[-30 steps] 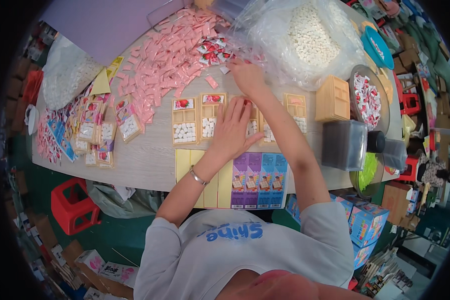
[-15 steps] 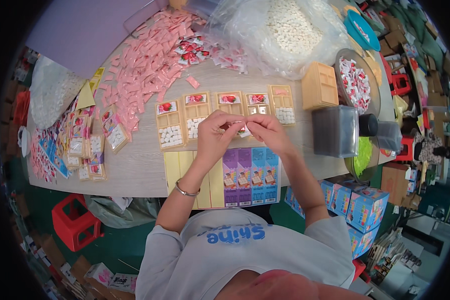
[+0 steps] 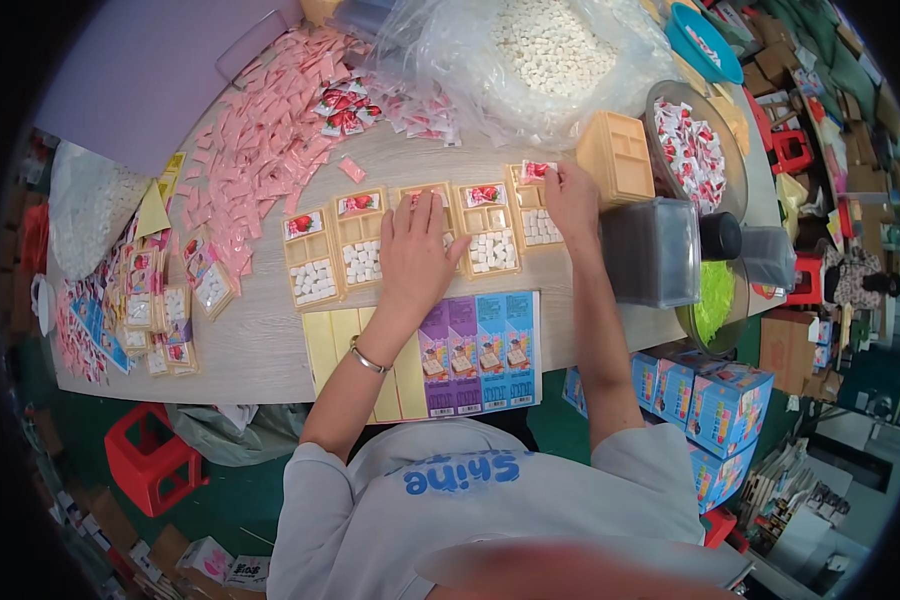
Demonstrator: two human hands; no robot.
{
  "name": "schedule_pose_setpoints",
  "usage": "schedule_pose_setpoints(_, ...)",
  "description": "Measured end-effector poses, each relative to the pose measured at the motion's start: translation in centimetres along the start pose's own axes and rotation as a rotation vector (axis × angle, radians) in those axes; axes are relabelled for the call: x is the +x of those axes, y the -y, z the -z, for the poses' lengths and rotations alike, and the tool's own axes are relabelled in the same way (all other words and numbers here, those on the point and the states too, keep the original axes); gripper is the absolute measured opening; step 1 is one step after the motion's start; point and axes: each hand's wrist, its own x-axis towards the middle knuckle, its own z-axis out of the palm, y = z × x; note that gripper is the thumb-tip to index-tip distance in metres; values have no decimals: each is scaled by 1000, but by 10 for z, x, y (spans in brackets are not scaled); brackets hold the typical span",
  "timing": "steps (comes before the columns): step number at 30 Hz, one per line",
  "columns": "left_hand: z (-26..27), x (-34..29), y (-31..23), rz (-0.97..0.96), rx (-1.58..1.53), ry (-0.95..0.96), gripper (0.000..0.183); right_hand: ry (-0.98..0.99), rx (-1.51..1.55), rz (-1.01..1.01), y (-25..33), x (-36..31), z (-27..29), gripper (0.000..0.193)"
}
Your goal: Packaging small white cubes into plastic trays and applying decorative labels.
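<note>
Several beige plastic trays stand in a row, each with small compartments and white cubes in its near half. My left hand (image 3: 418, 248) lies flat over the middle tray (image 3: 403, 189), fingers stretched out, hiding most of it. At the rightmost tray (image 3: 518, 200), my right hand (image 3: 575, 205) has its fingers closed at the right end of a white sachet with a red strawberry print (image 3: 537, 171), over the tray's far compartment. Similar sachets lie in the far compartments of the other trays, such as the leftmost tray (image 3: 310, 246).
Printed card sheets (image 3: 480, 350) lie at the near table edge. Pink sachets (image 3: 270, 130) are heaped far left, beside a clear bag of white cubes (image 3: 555, 50). Stacked empty trays (image 3: 615, 155), a dark clear container (image 3: 652, 252) and a bowl of sachets (image 3: 690, 155) stand right.
My hands, together over the row before, are now apart. The left has flattened onto the middle tray; the right has moved to the rightmost tray, where a strawberry sachet now sits at its fingers.
</note>
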Motion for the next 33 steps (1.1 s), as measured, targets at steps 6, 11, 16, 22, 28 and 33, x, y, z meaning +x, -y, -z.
schedule_pose_setpoints(6,8,-10,-6,41,18,35,82,-192,-241,94,20,-9,-5,12)
schedule_pose_setpoints(11,2,-10,-4,55,16,132,86,-73,-262,236,11,-9,-5,12)
schedule_pose_setpoints(16,-6,-8,-3,8,34,59,85,-147,-273,248,10,-13,-7,12)
schedule_pose_setpoints(22,-3,4,-1,64,11,52,83,-133,-250,183,9,-16,-18,12)
schedule_pose_setpoints(28,3,1,0,62,-19,116,84,-185,-113,210,23,-20,-3,17)
schedule_pose_setpoints(33,-11,-6,5,11,36,19,87,-91,-119,350,12,-15,-8,16)
